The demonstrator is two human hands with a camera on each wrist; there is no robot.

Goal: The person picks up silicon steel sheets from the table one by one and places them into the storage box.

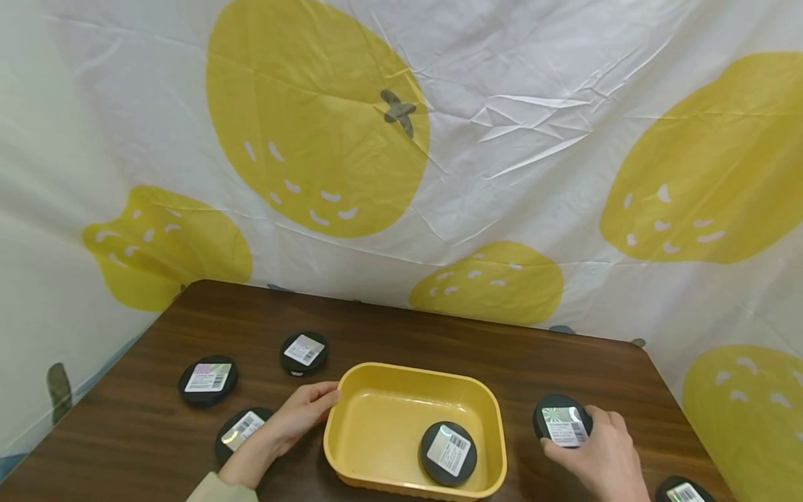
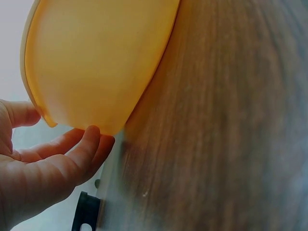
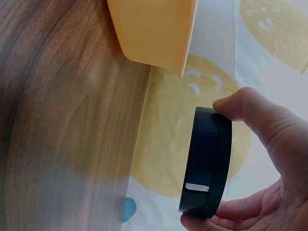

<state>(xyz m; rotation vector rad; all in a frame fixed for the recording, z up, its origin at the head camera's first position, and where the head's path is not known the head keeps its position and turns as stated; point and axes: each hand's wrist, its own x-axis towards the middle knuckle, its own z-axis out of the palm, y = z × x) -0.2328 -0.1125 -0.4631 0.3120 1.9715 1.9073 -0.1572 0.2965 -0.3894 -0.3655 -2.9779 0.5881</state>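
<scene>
My right hand (image 1: pixel 602 450) pinches a flat round black container (image 1: pixel 562 421) with a silver and white label, thumb and fingers on opposite edges. In the right wrist view this container (image 3: pixel 206 161) appears side-on, held above the wooden table, with a small white mark on its side. My left hand (image 1: pixel 301 418) holds the left rim of a yellow plastic tub (image 1: pixel 334 432). In the left wrist view the thumb lies at the tub's rim and the fingers (image 2: pixel 89 144) curl against its outer wall. Another black container (image 1: pixel 448 453) lies label-up inside the tub, near its right front corner.
Three labelled black containers, one at the back (image 1: pixel 304 352), one at the left (image 1: pixel 208 381) and one partly behind my left forearm (image 1: pixel 241 432), lie left of the tub. Another container (image 1: pixel 682 491) is cut off at lower right. A lemon-print cloth (image 1: pixel 502 167) hangs behind the table (image 1: pixel 401 321).
</scene>
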